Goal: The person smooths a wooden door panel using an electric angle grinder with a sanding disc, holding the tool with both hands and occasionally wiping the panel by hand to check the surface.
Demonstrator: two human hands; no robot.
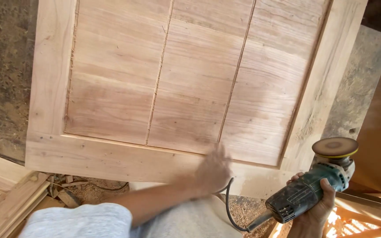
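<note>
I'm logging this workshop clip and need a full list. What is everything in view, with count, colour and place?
Wooden door panel: one, pale brown, grooved boards in a frame, fills the centre.
Angle sander: one, dark green and grey, disc facing up, lower right.
Power cord: one, black, loops from the sander's tail.
Wood offcuts: several, light brown, lower left.
Sawdust: brown, under the panel's lower edge.
Left hand: blurred, on the panel's lower rail.
Right hand: grips the sander.

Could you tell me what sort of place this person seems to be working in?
Most likely a woodworking or carpentry shop. An unfinished panelled wooden door lies flat, the right hand holds a disc sander, the left hand rests on the door, and wood shavings litter the floor below.
</note>
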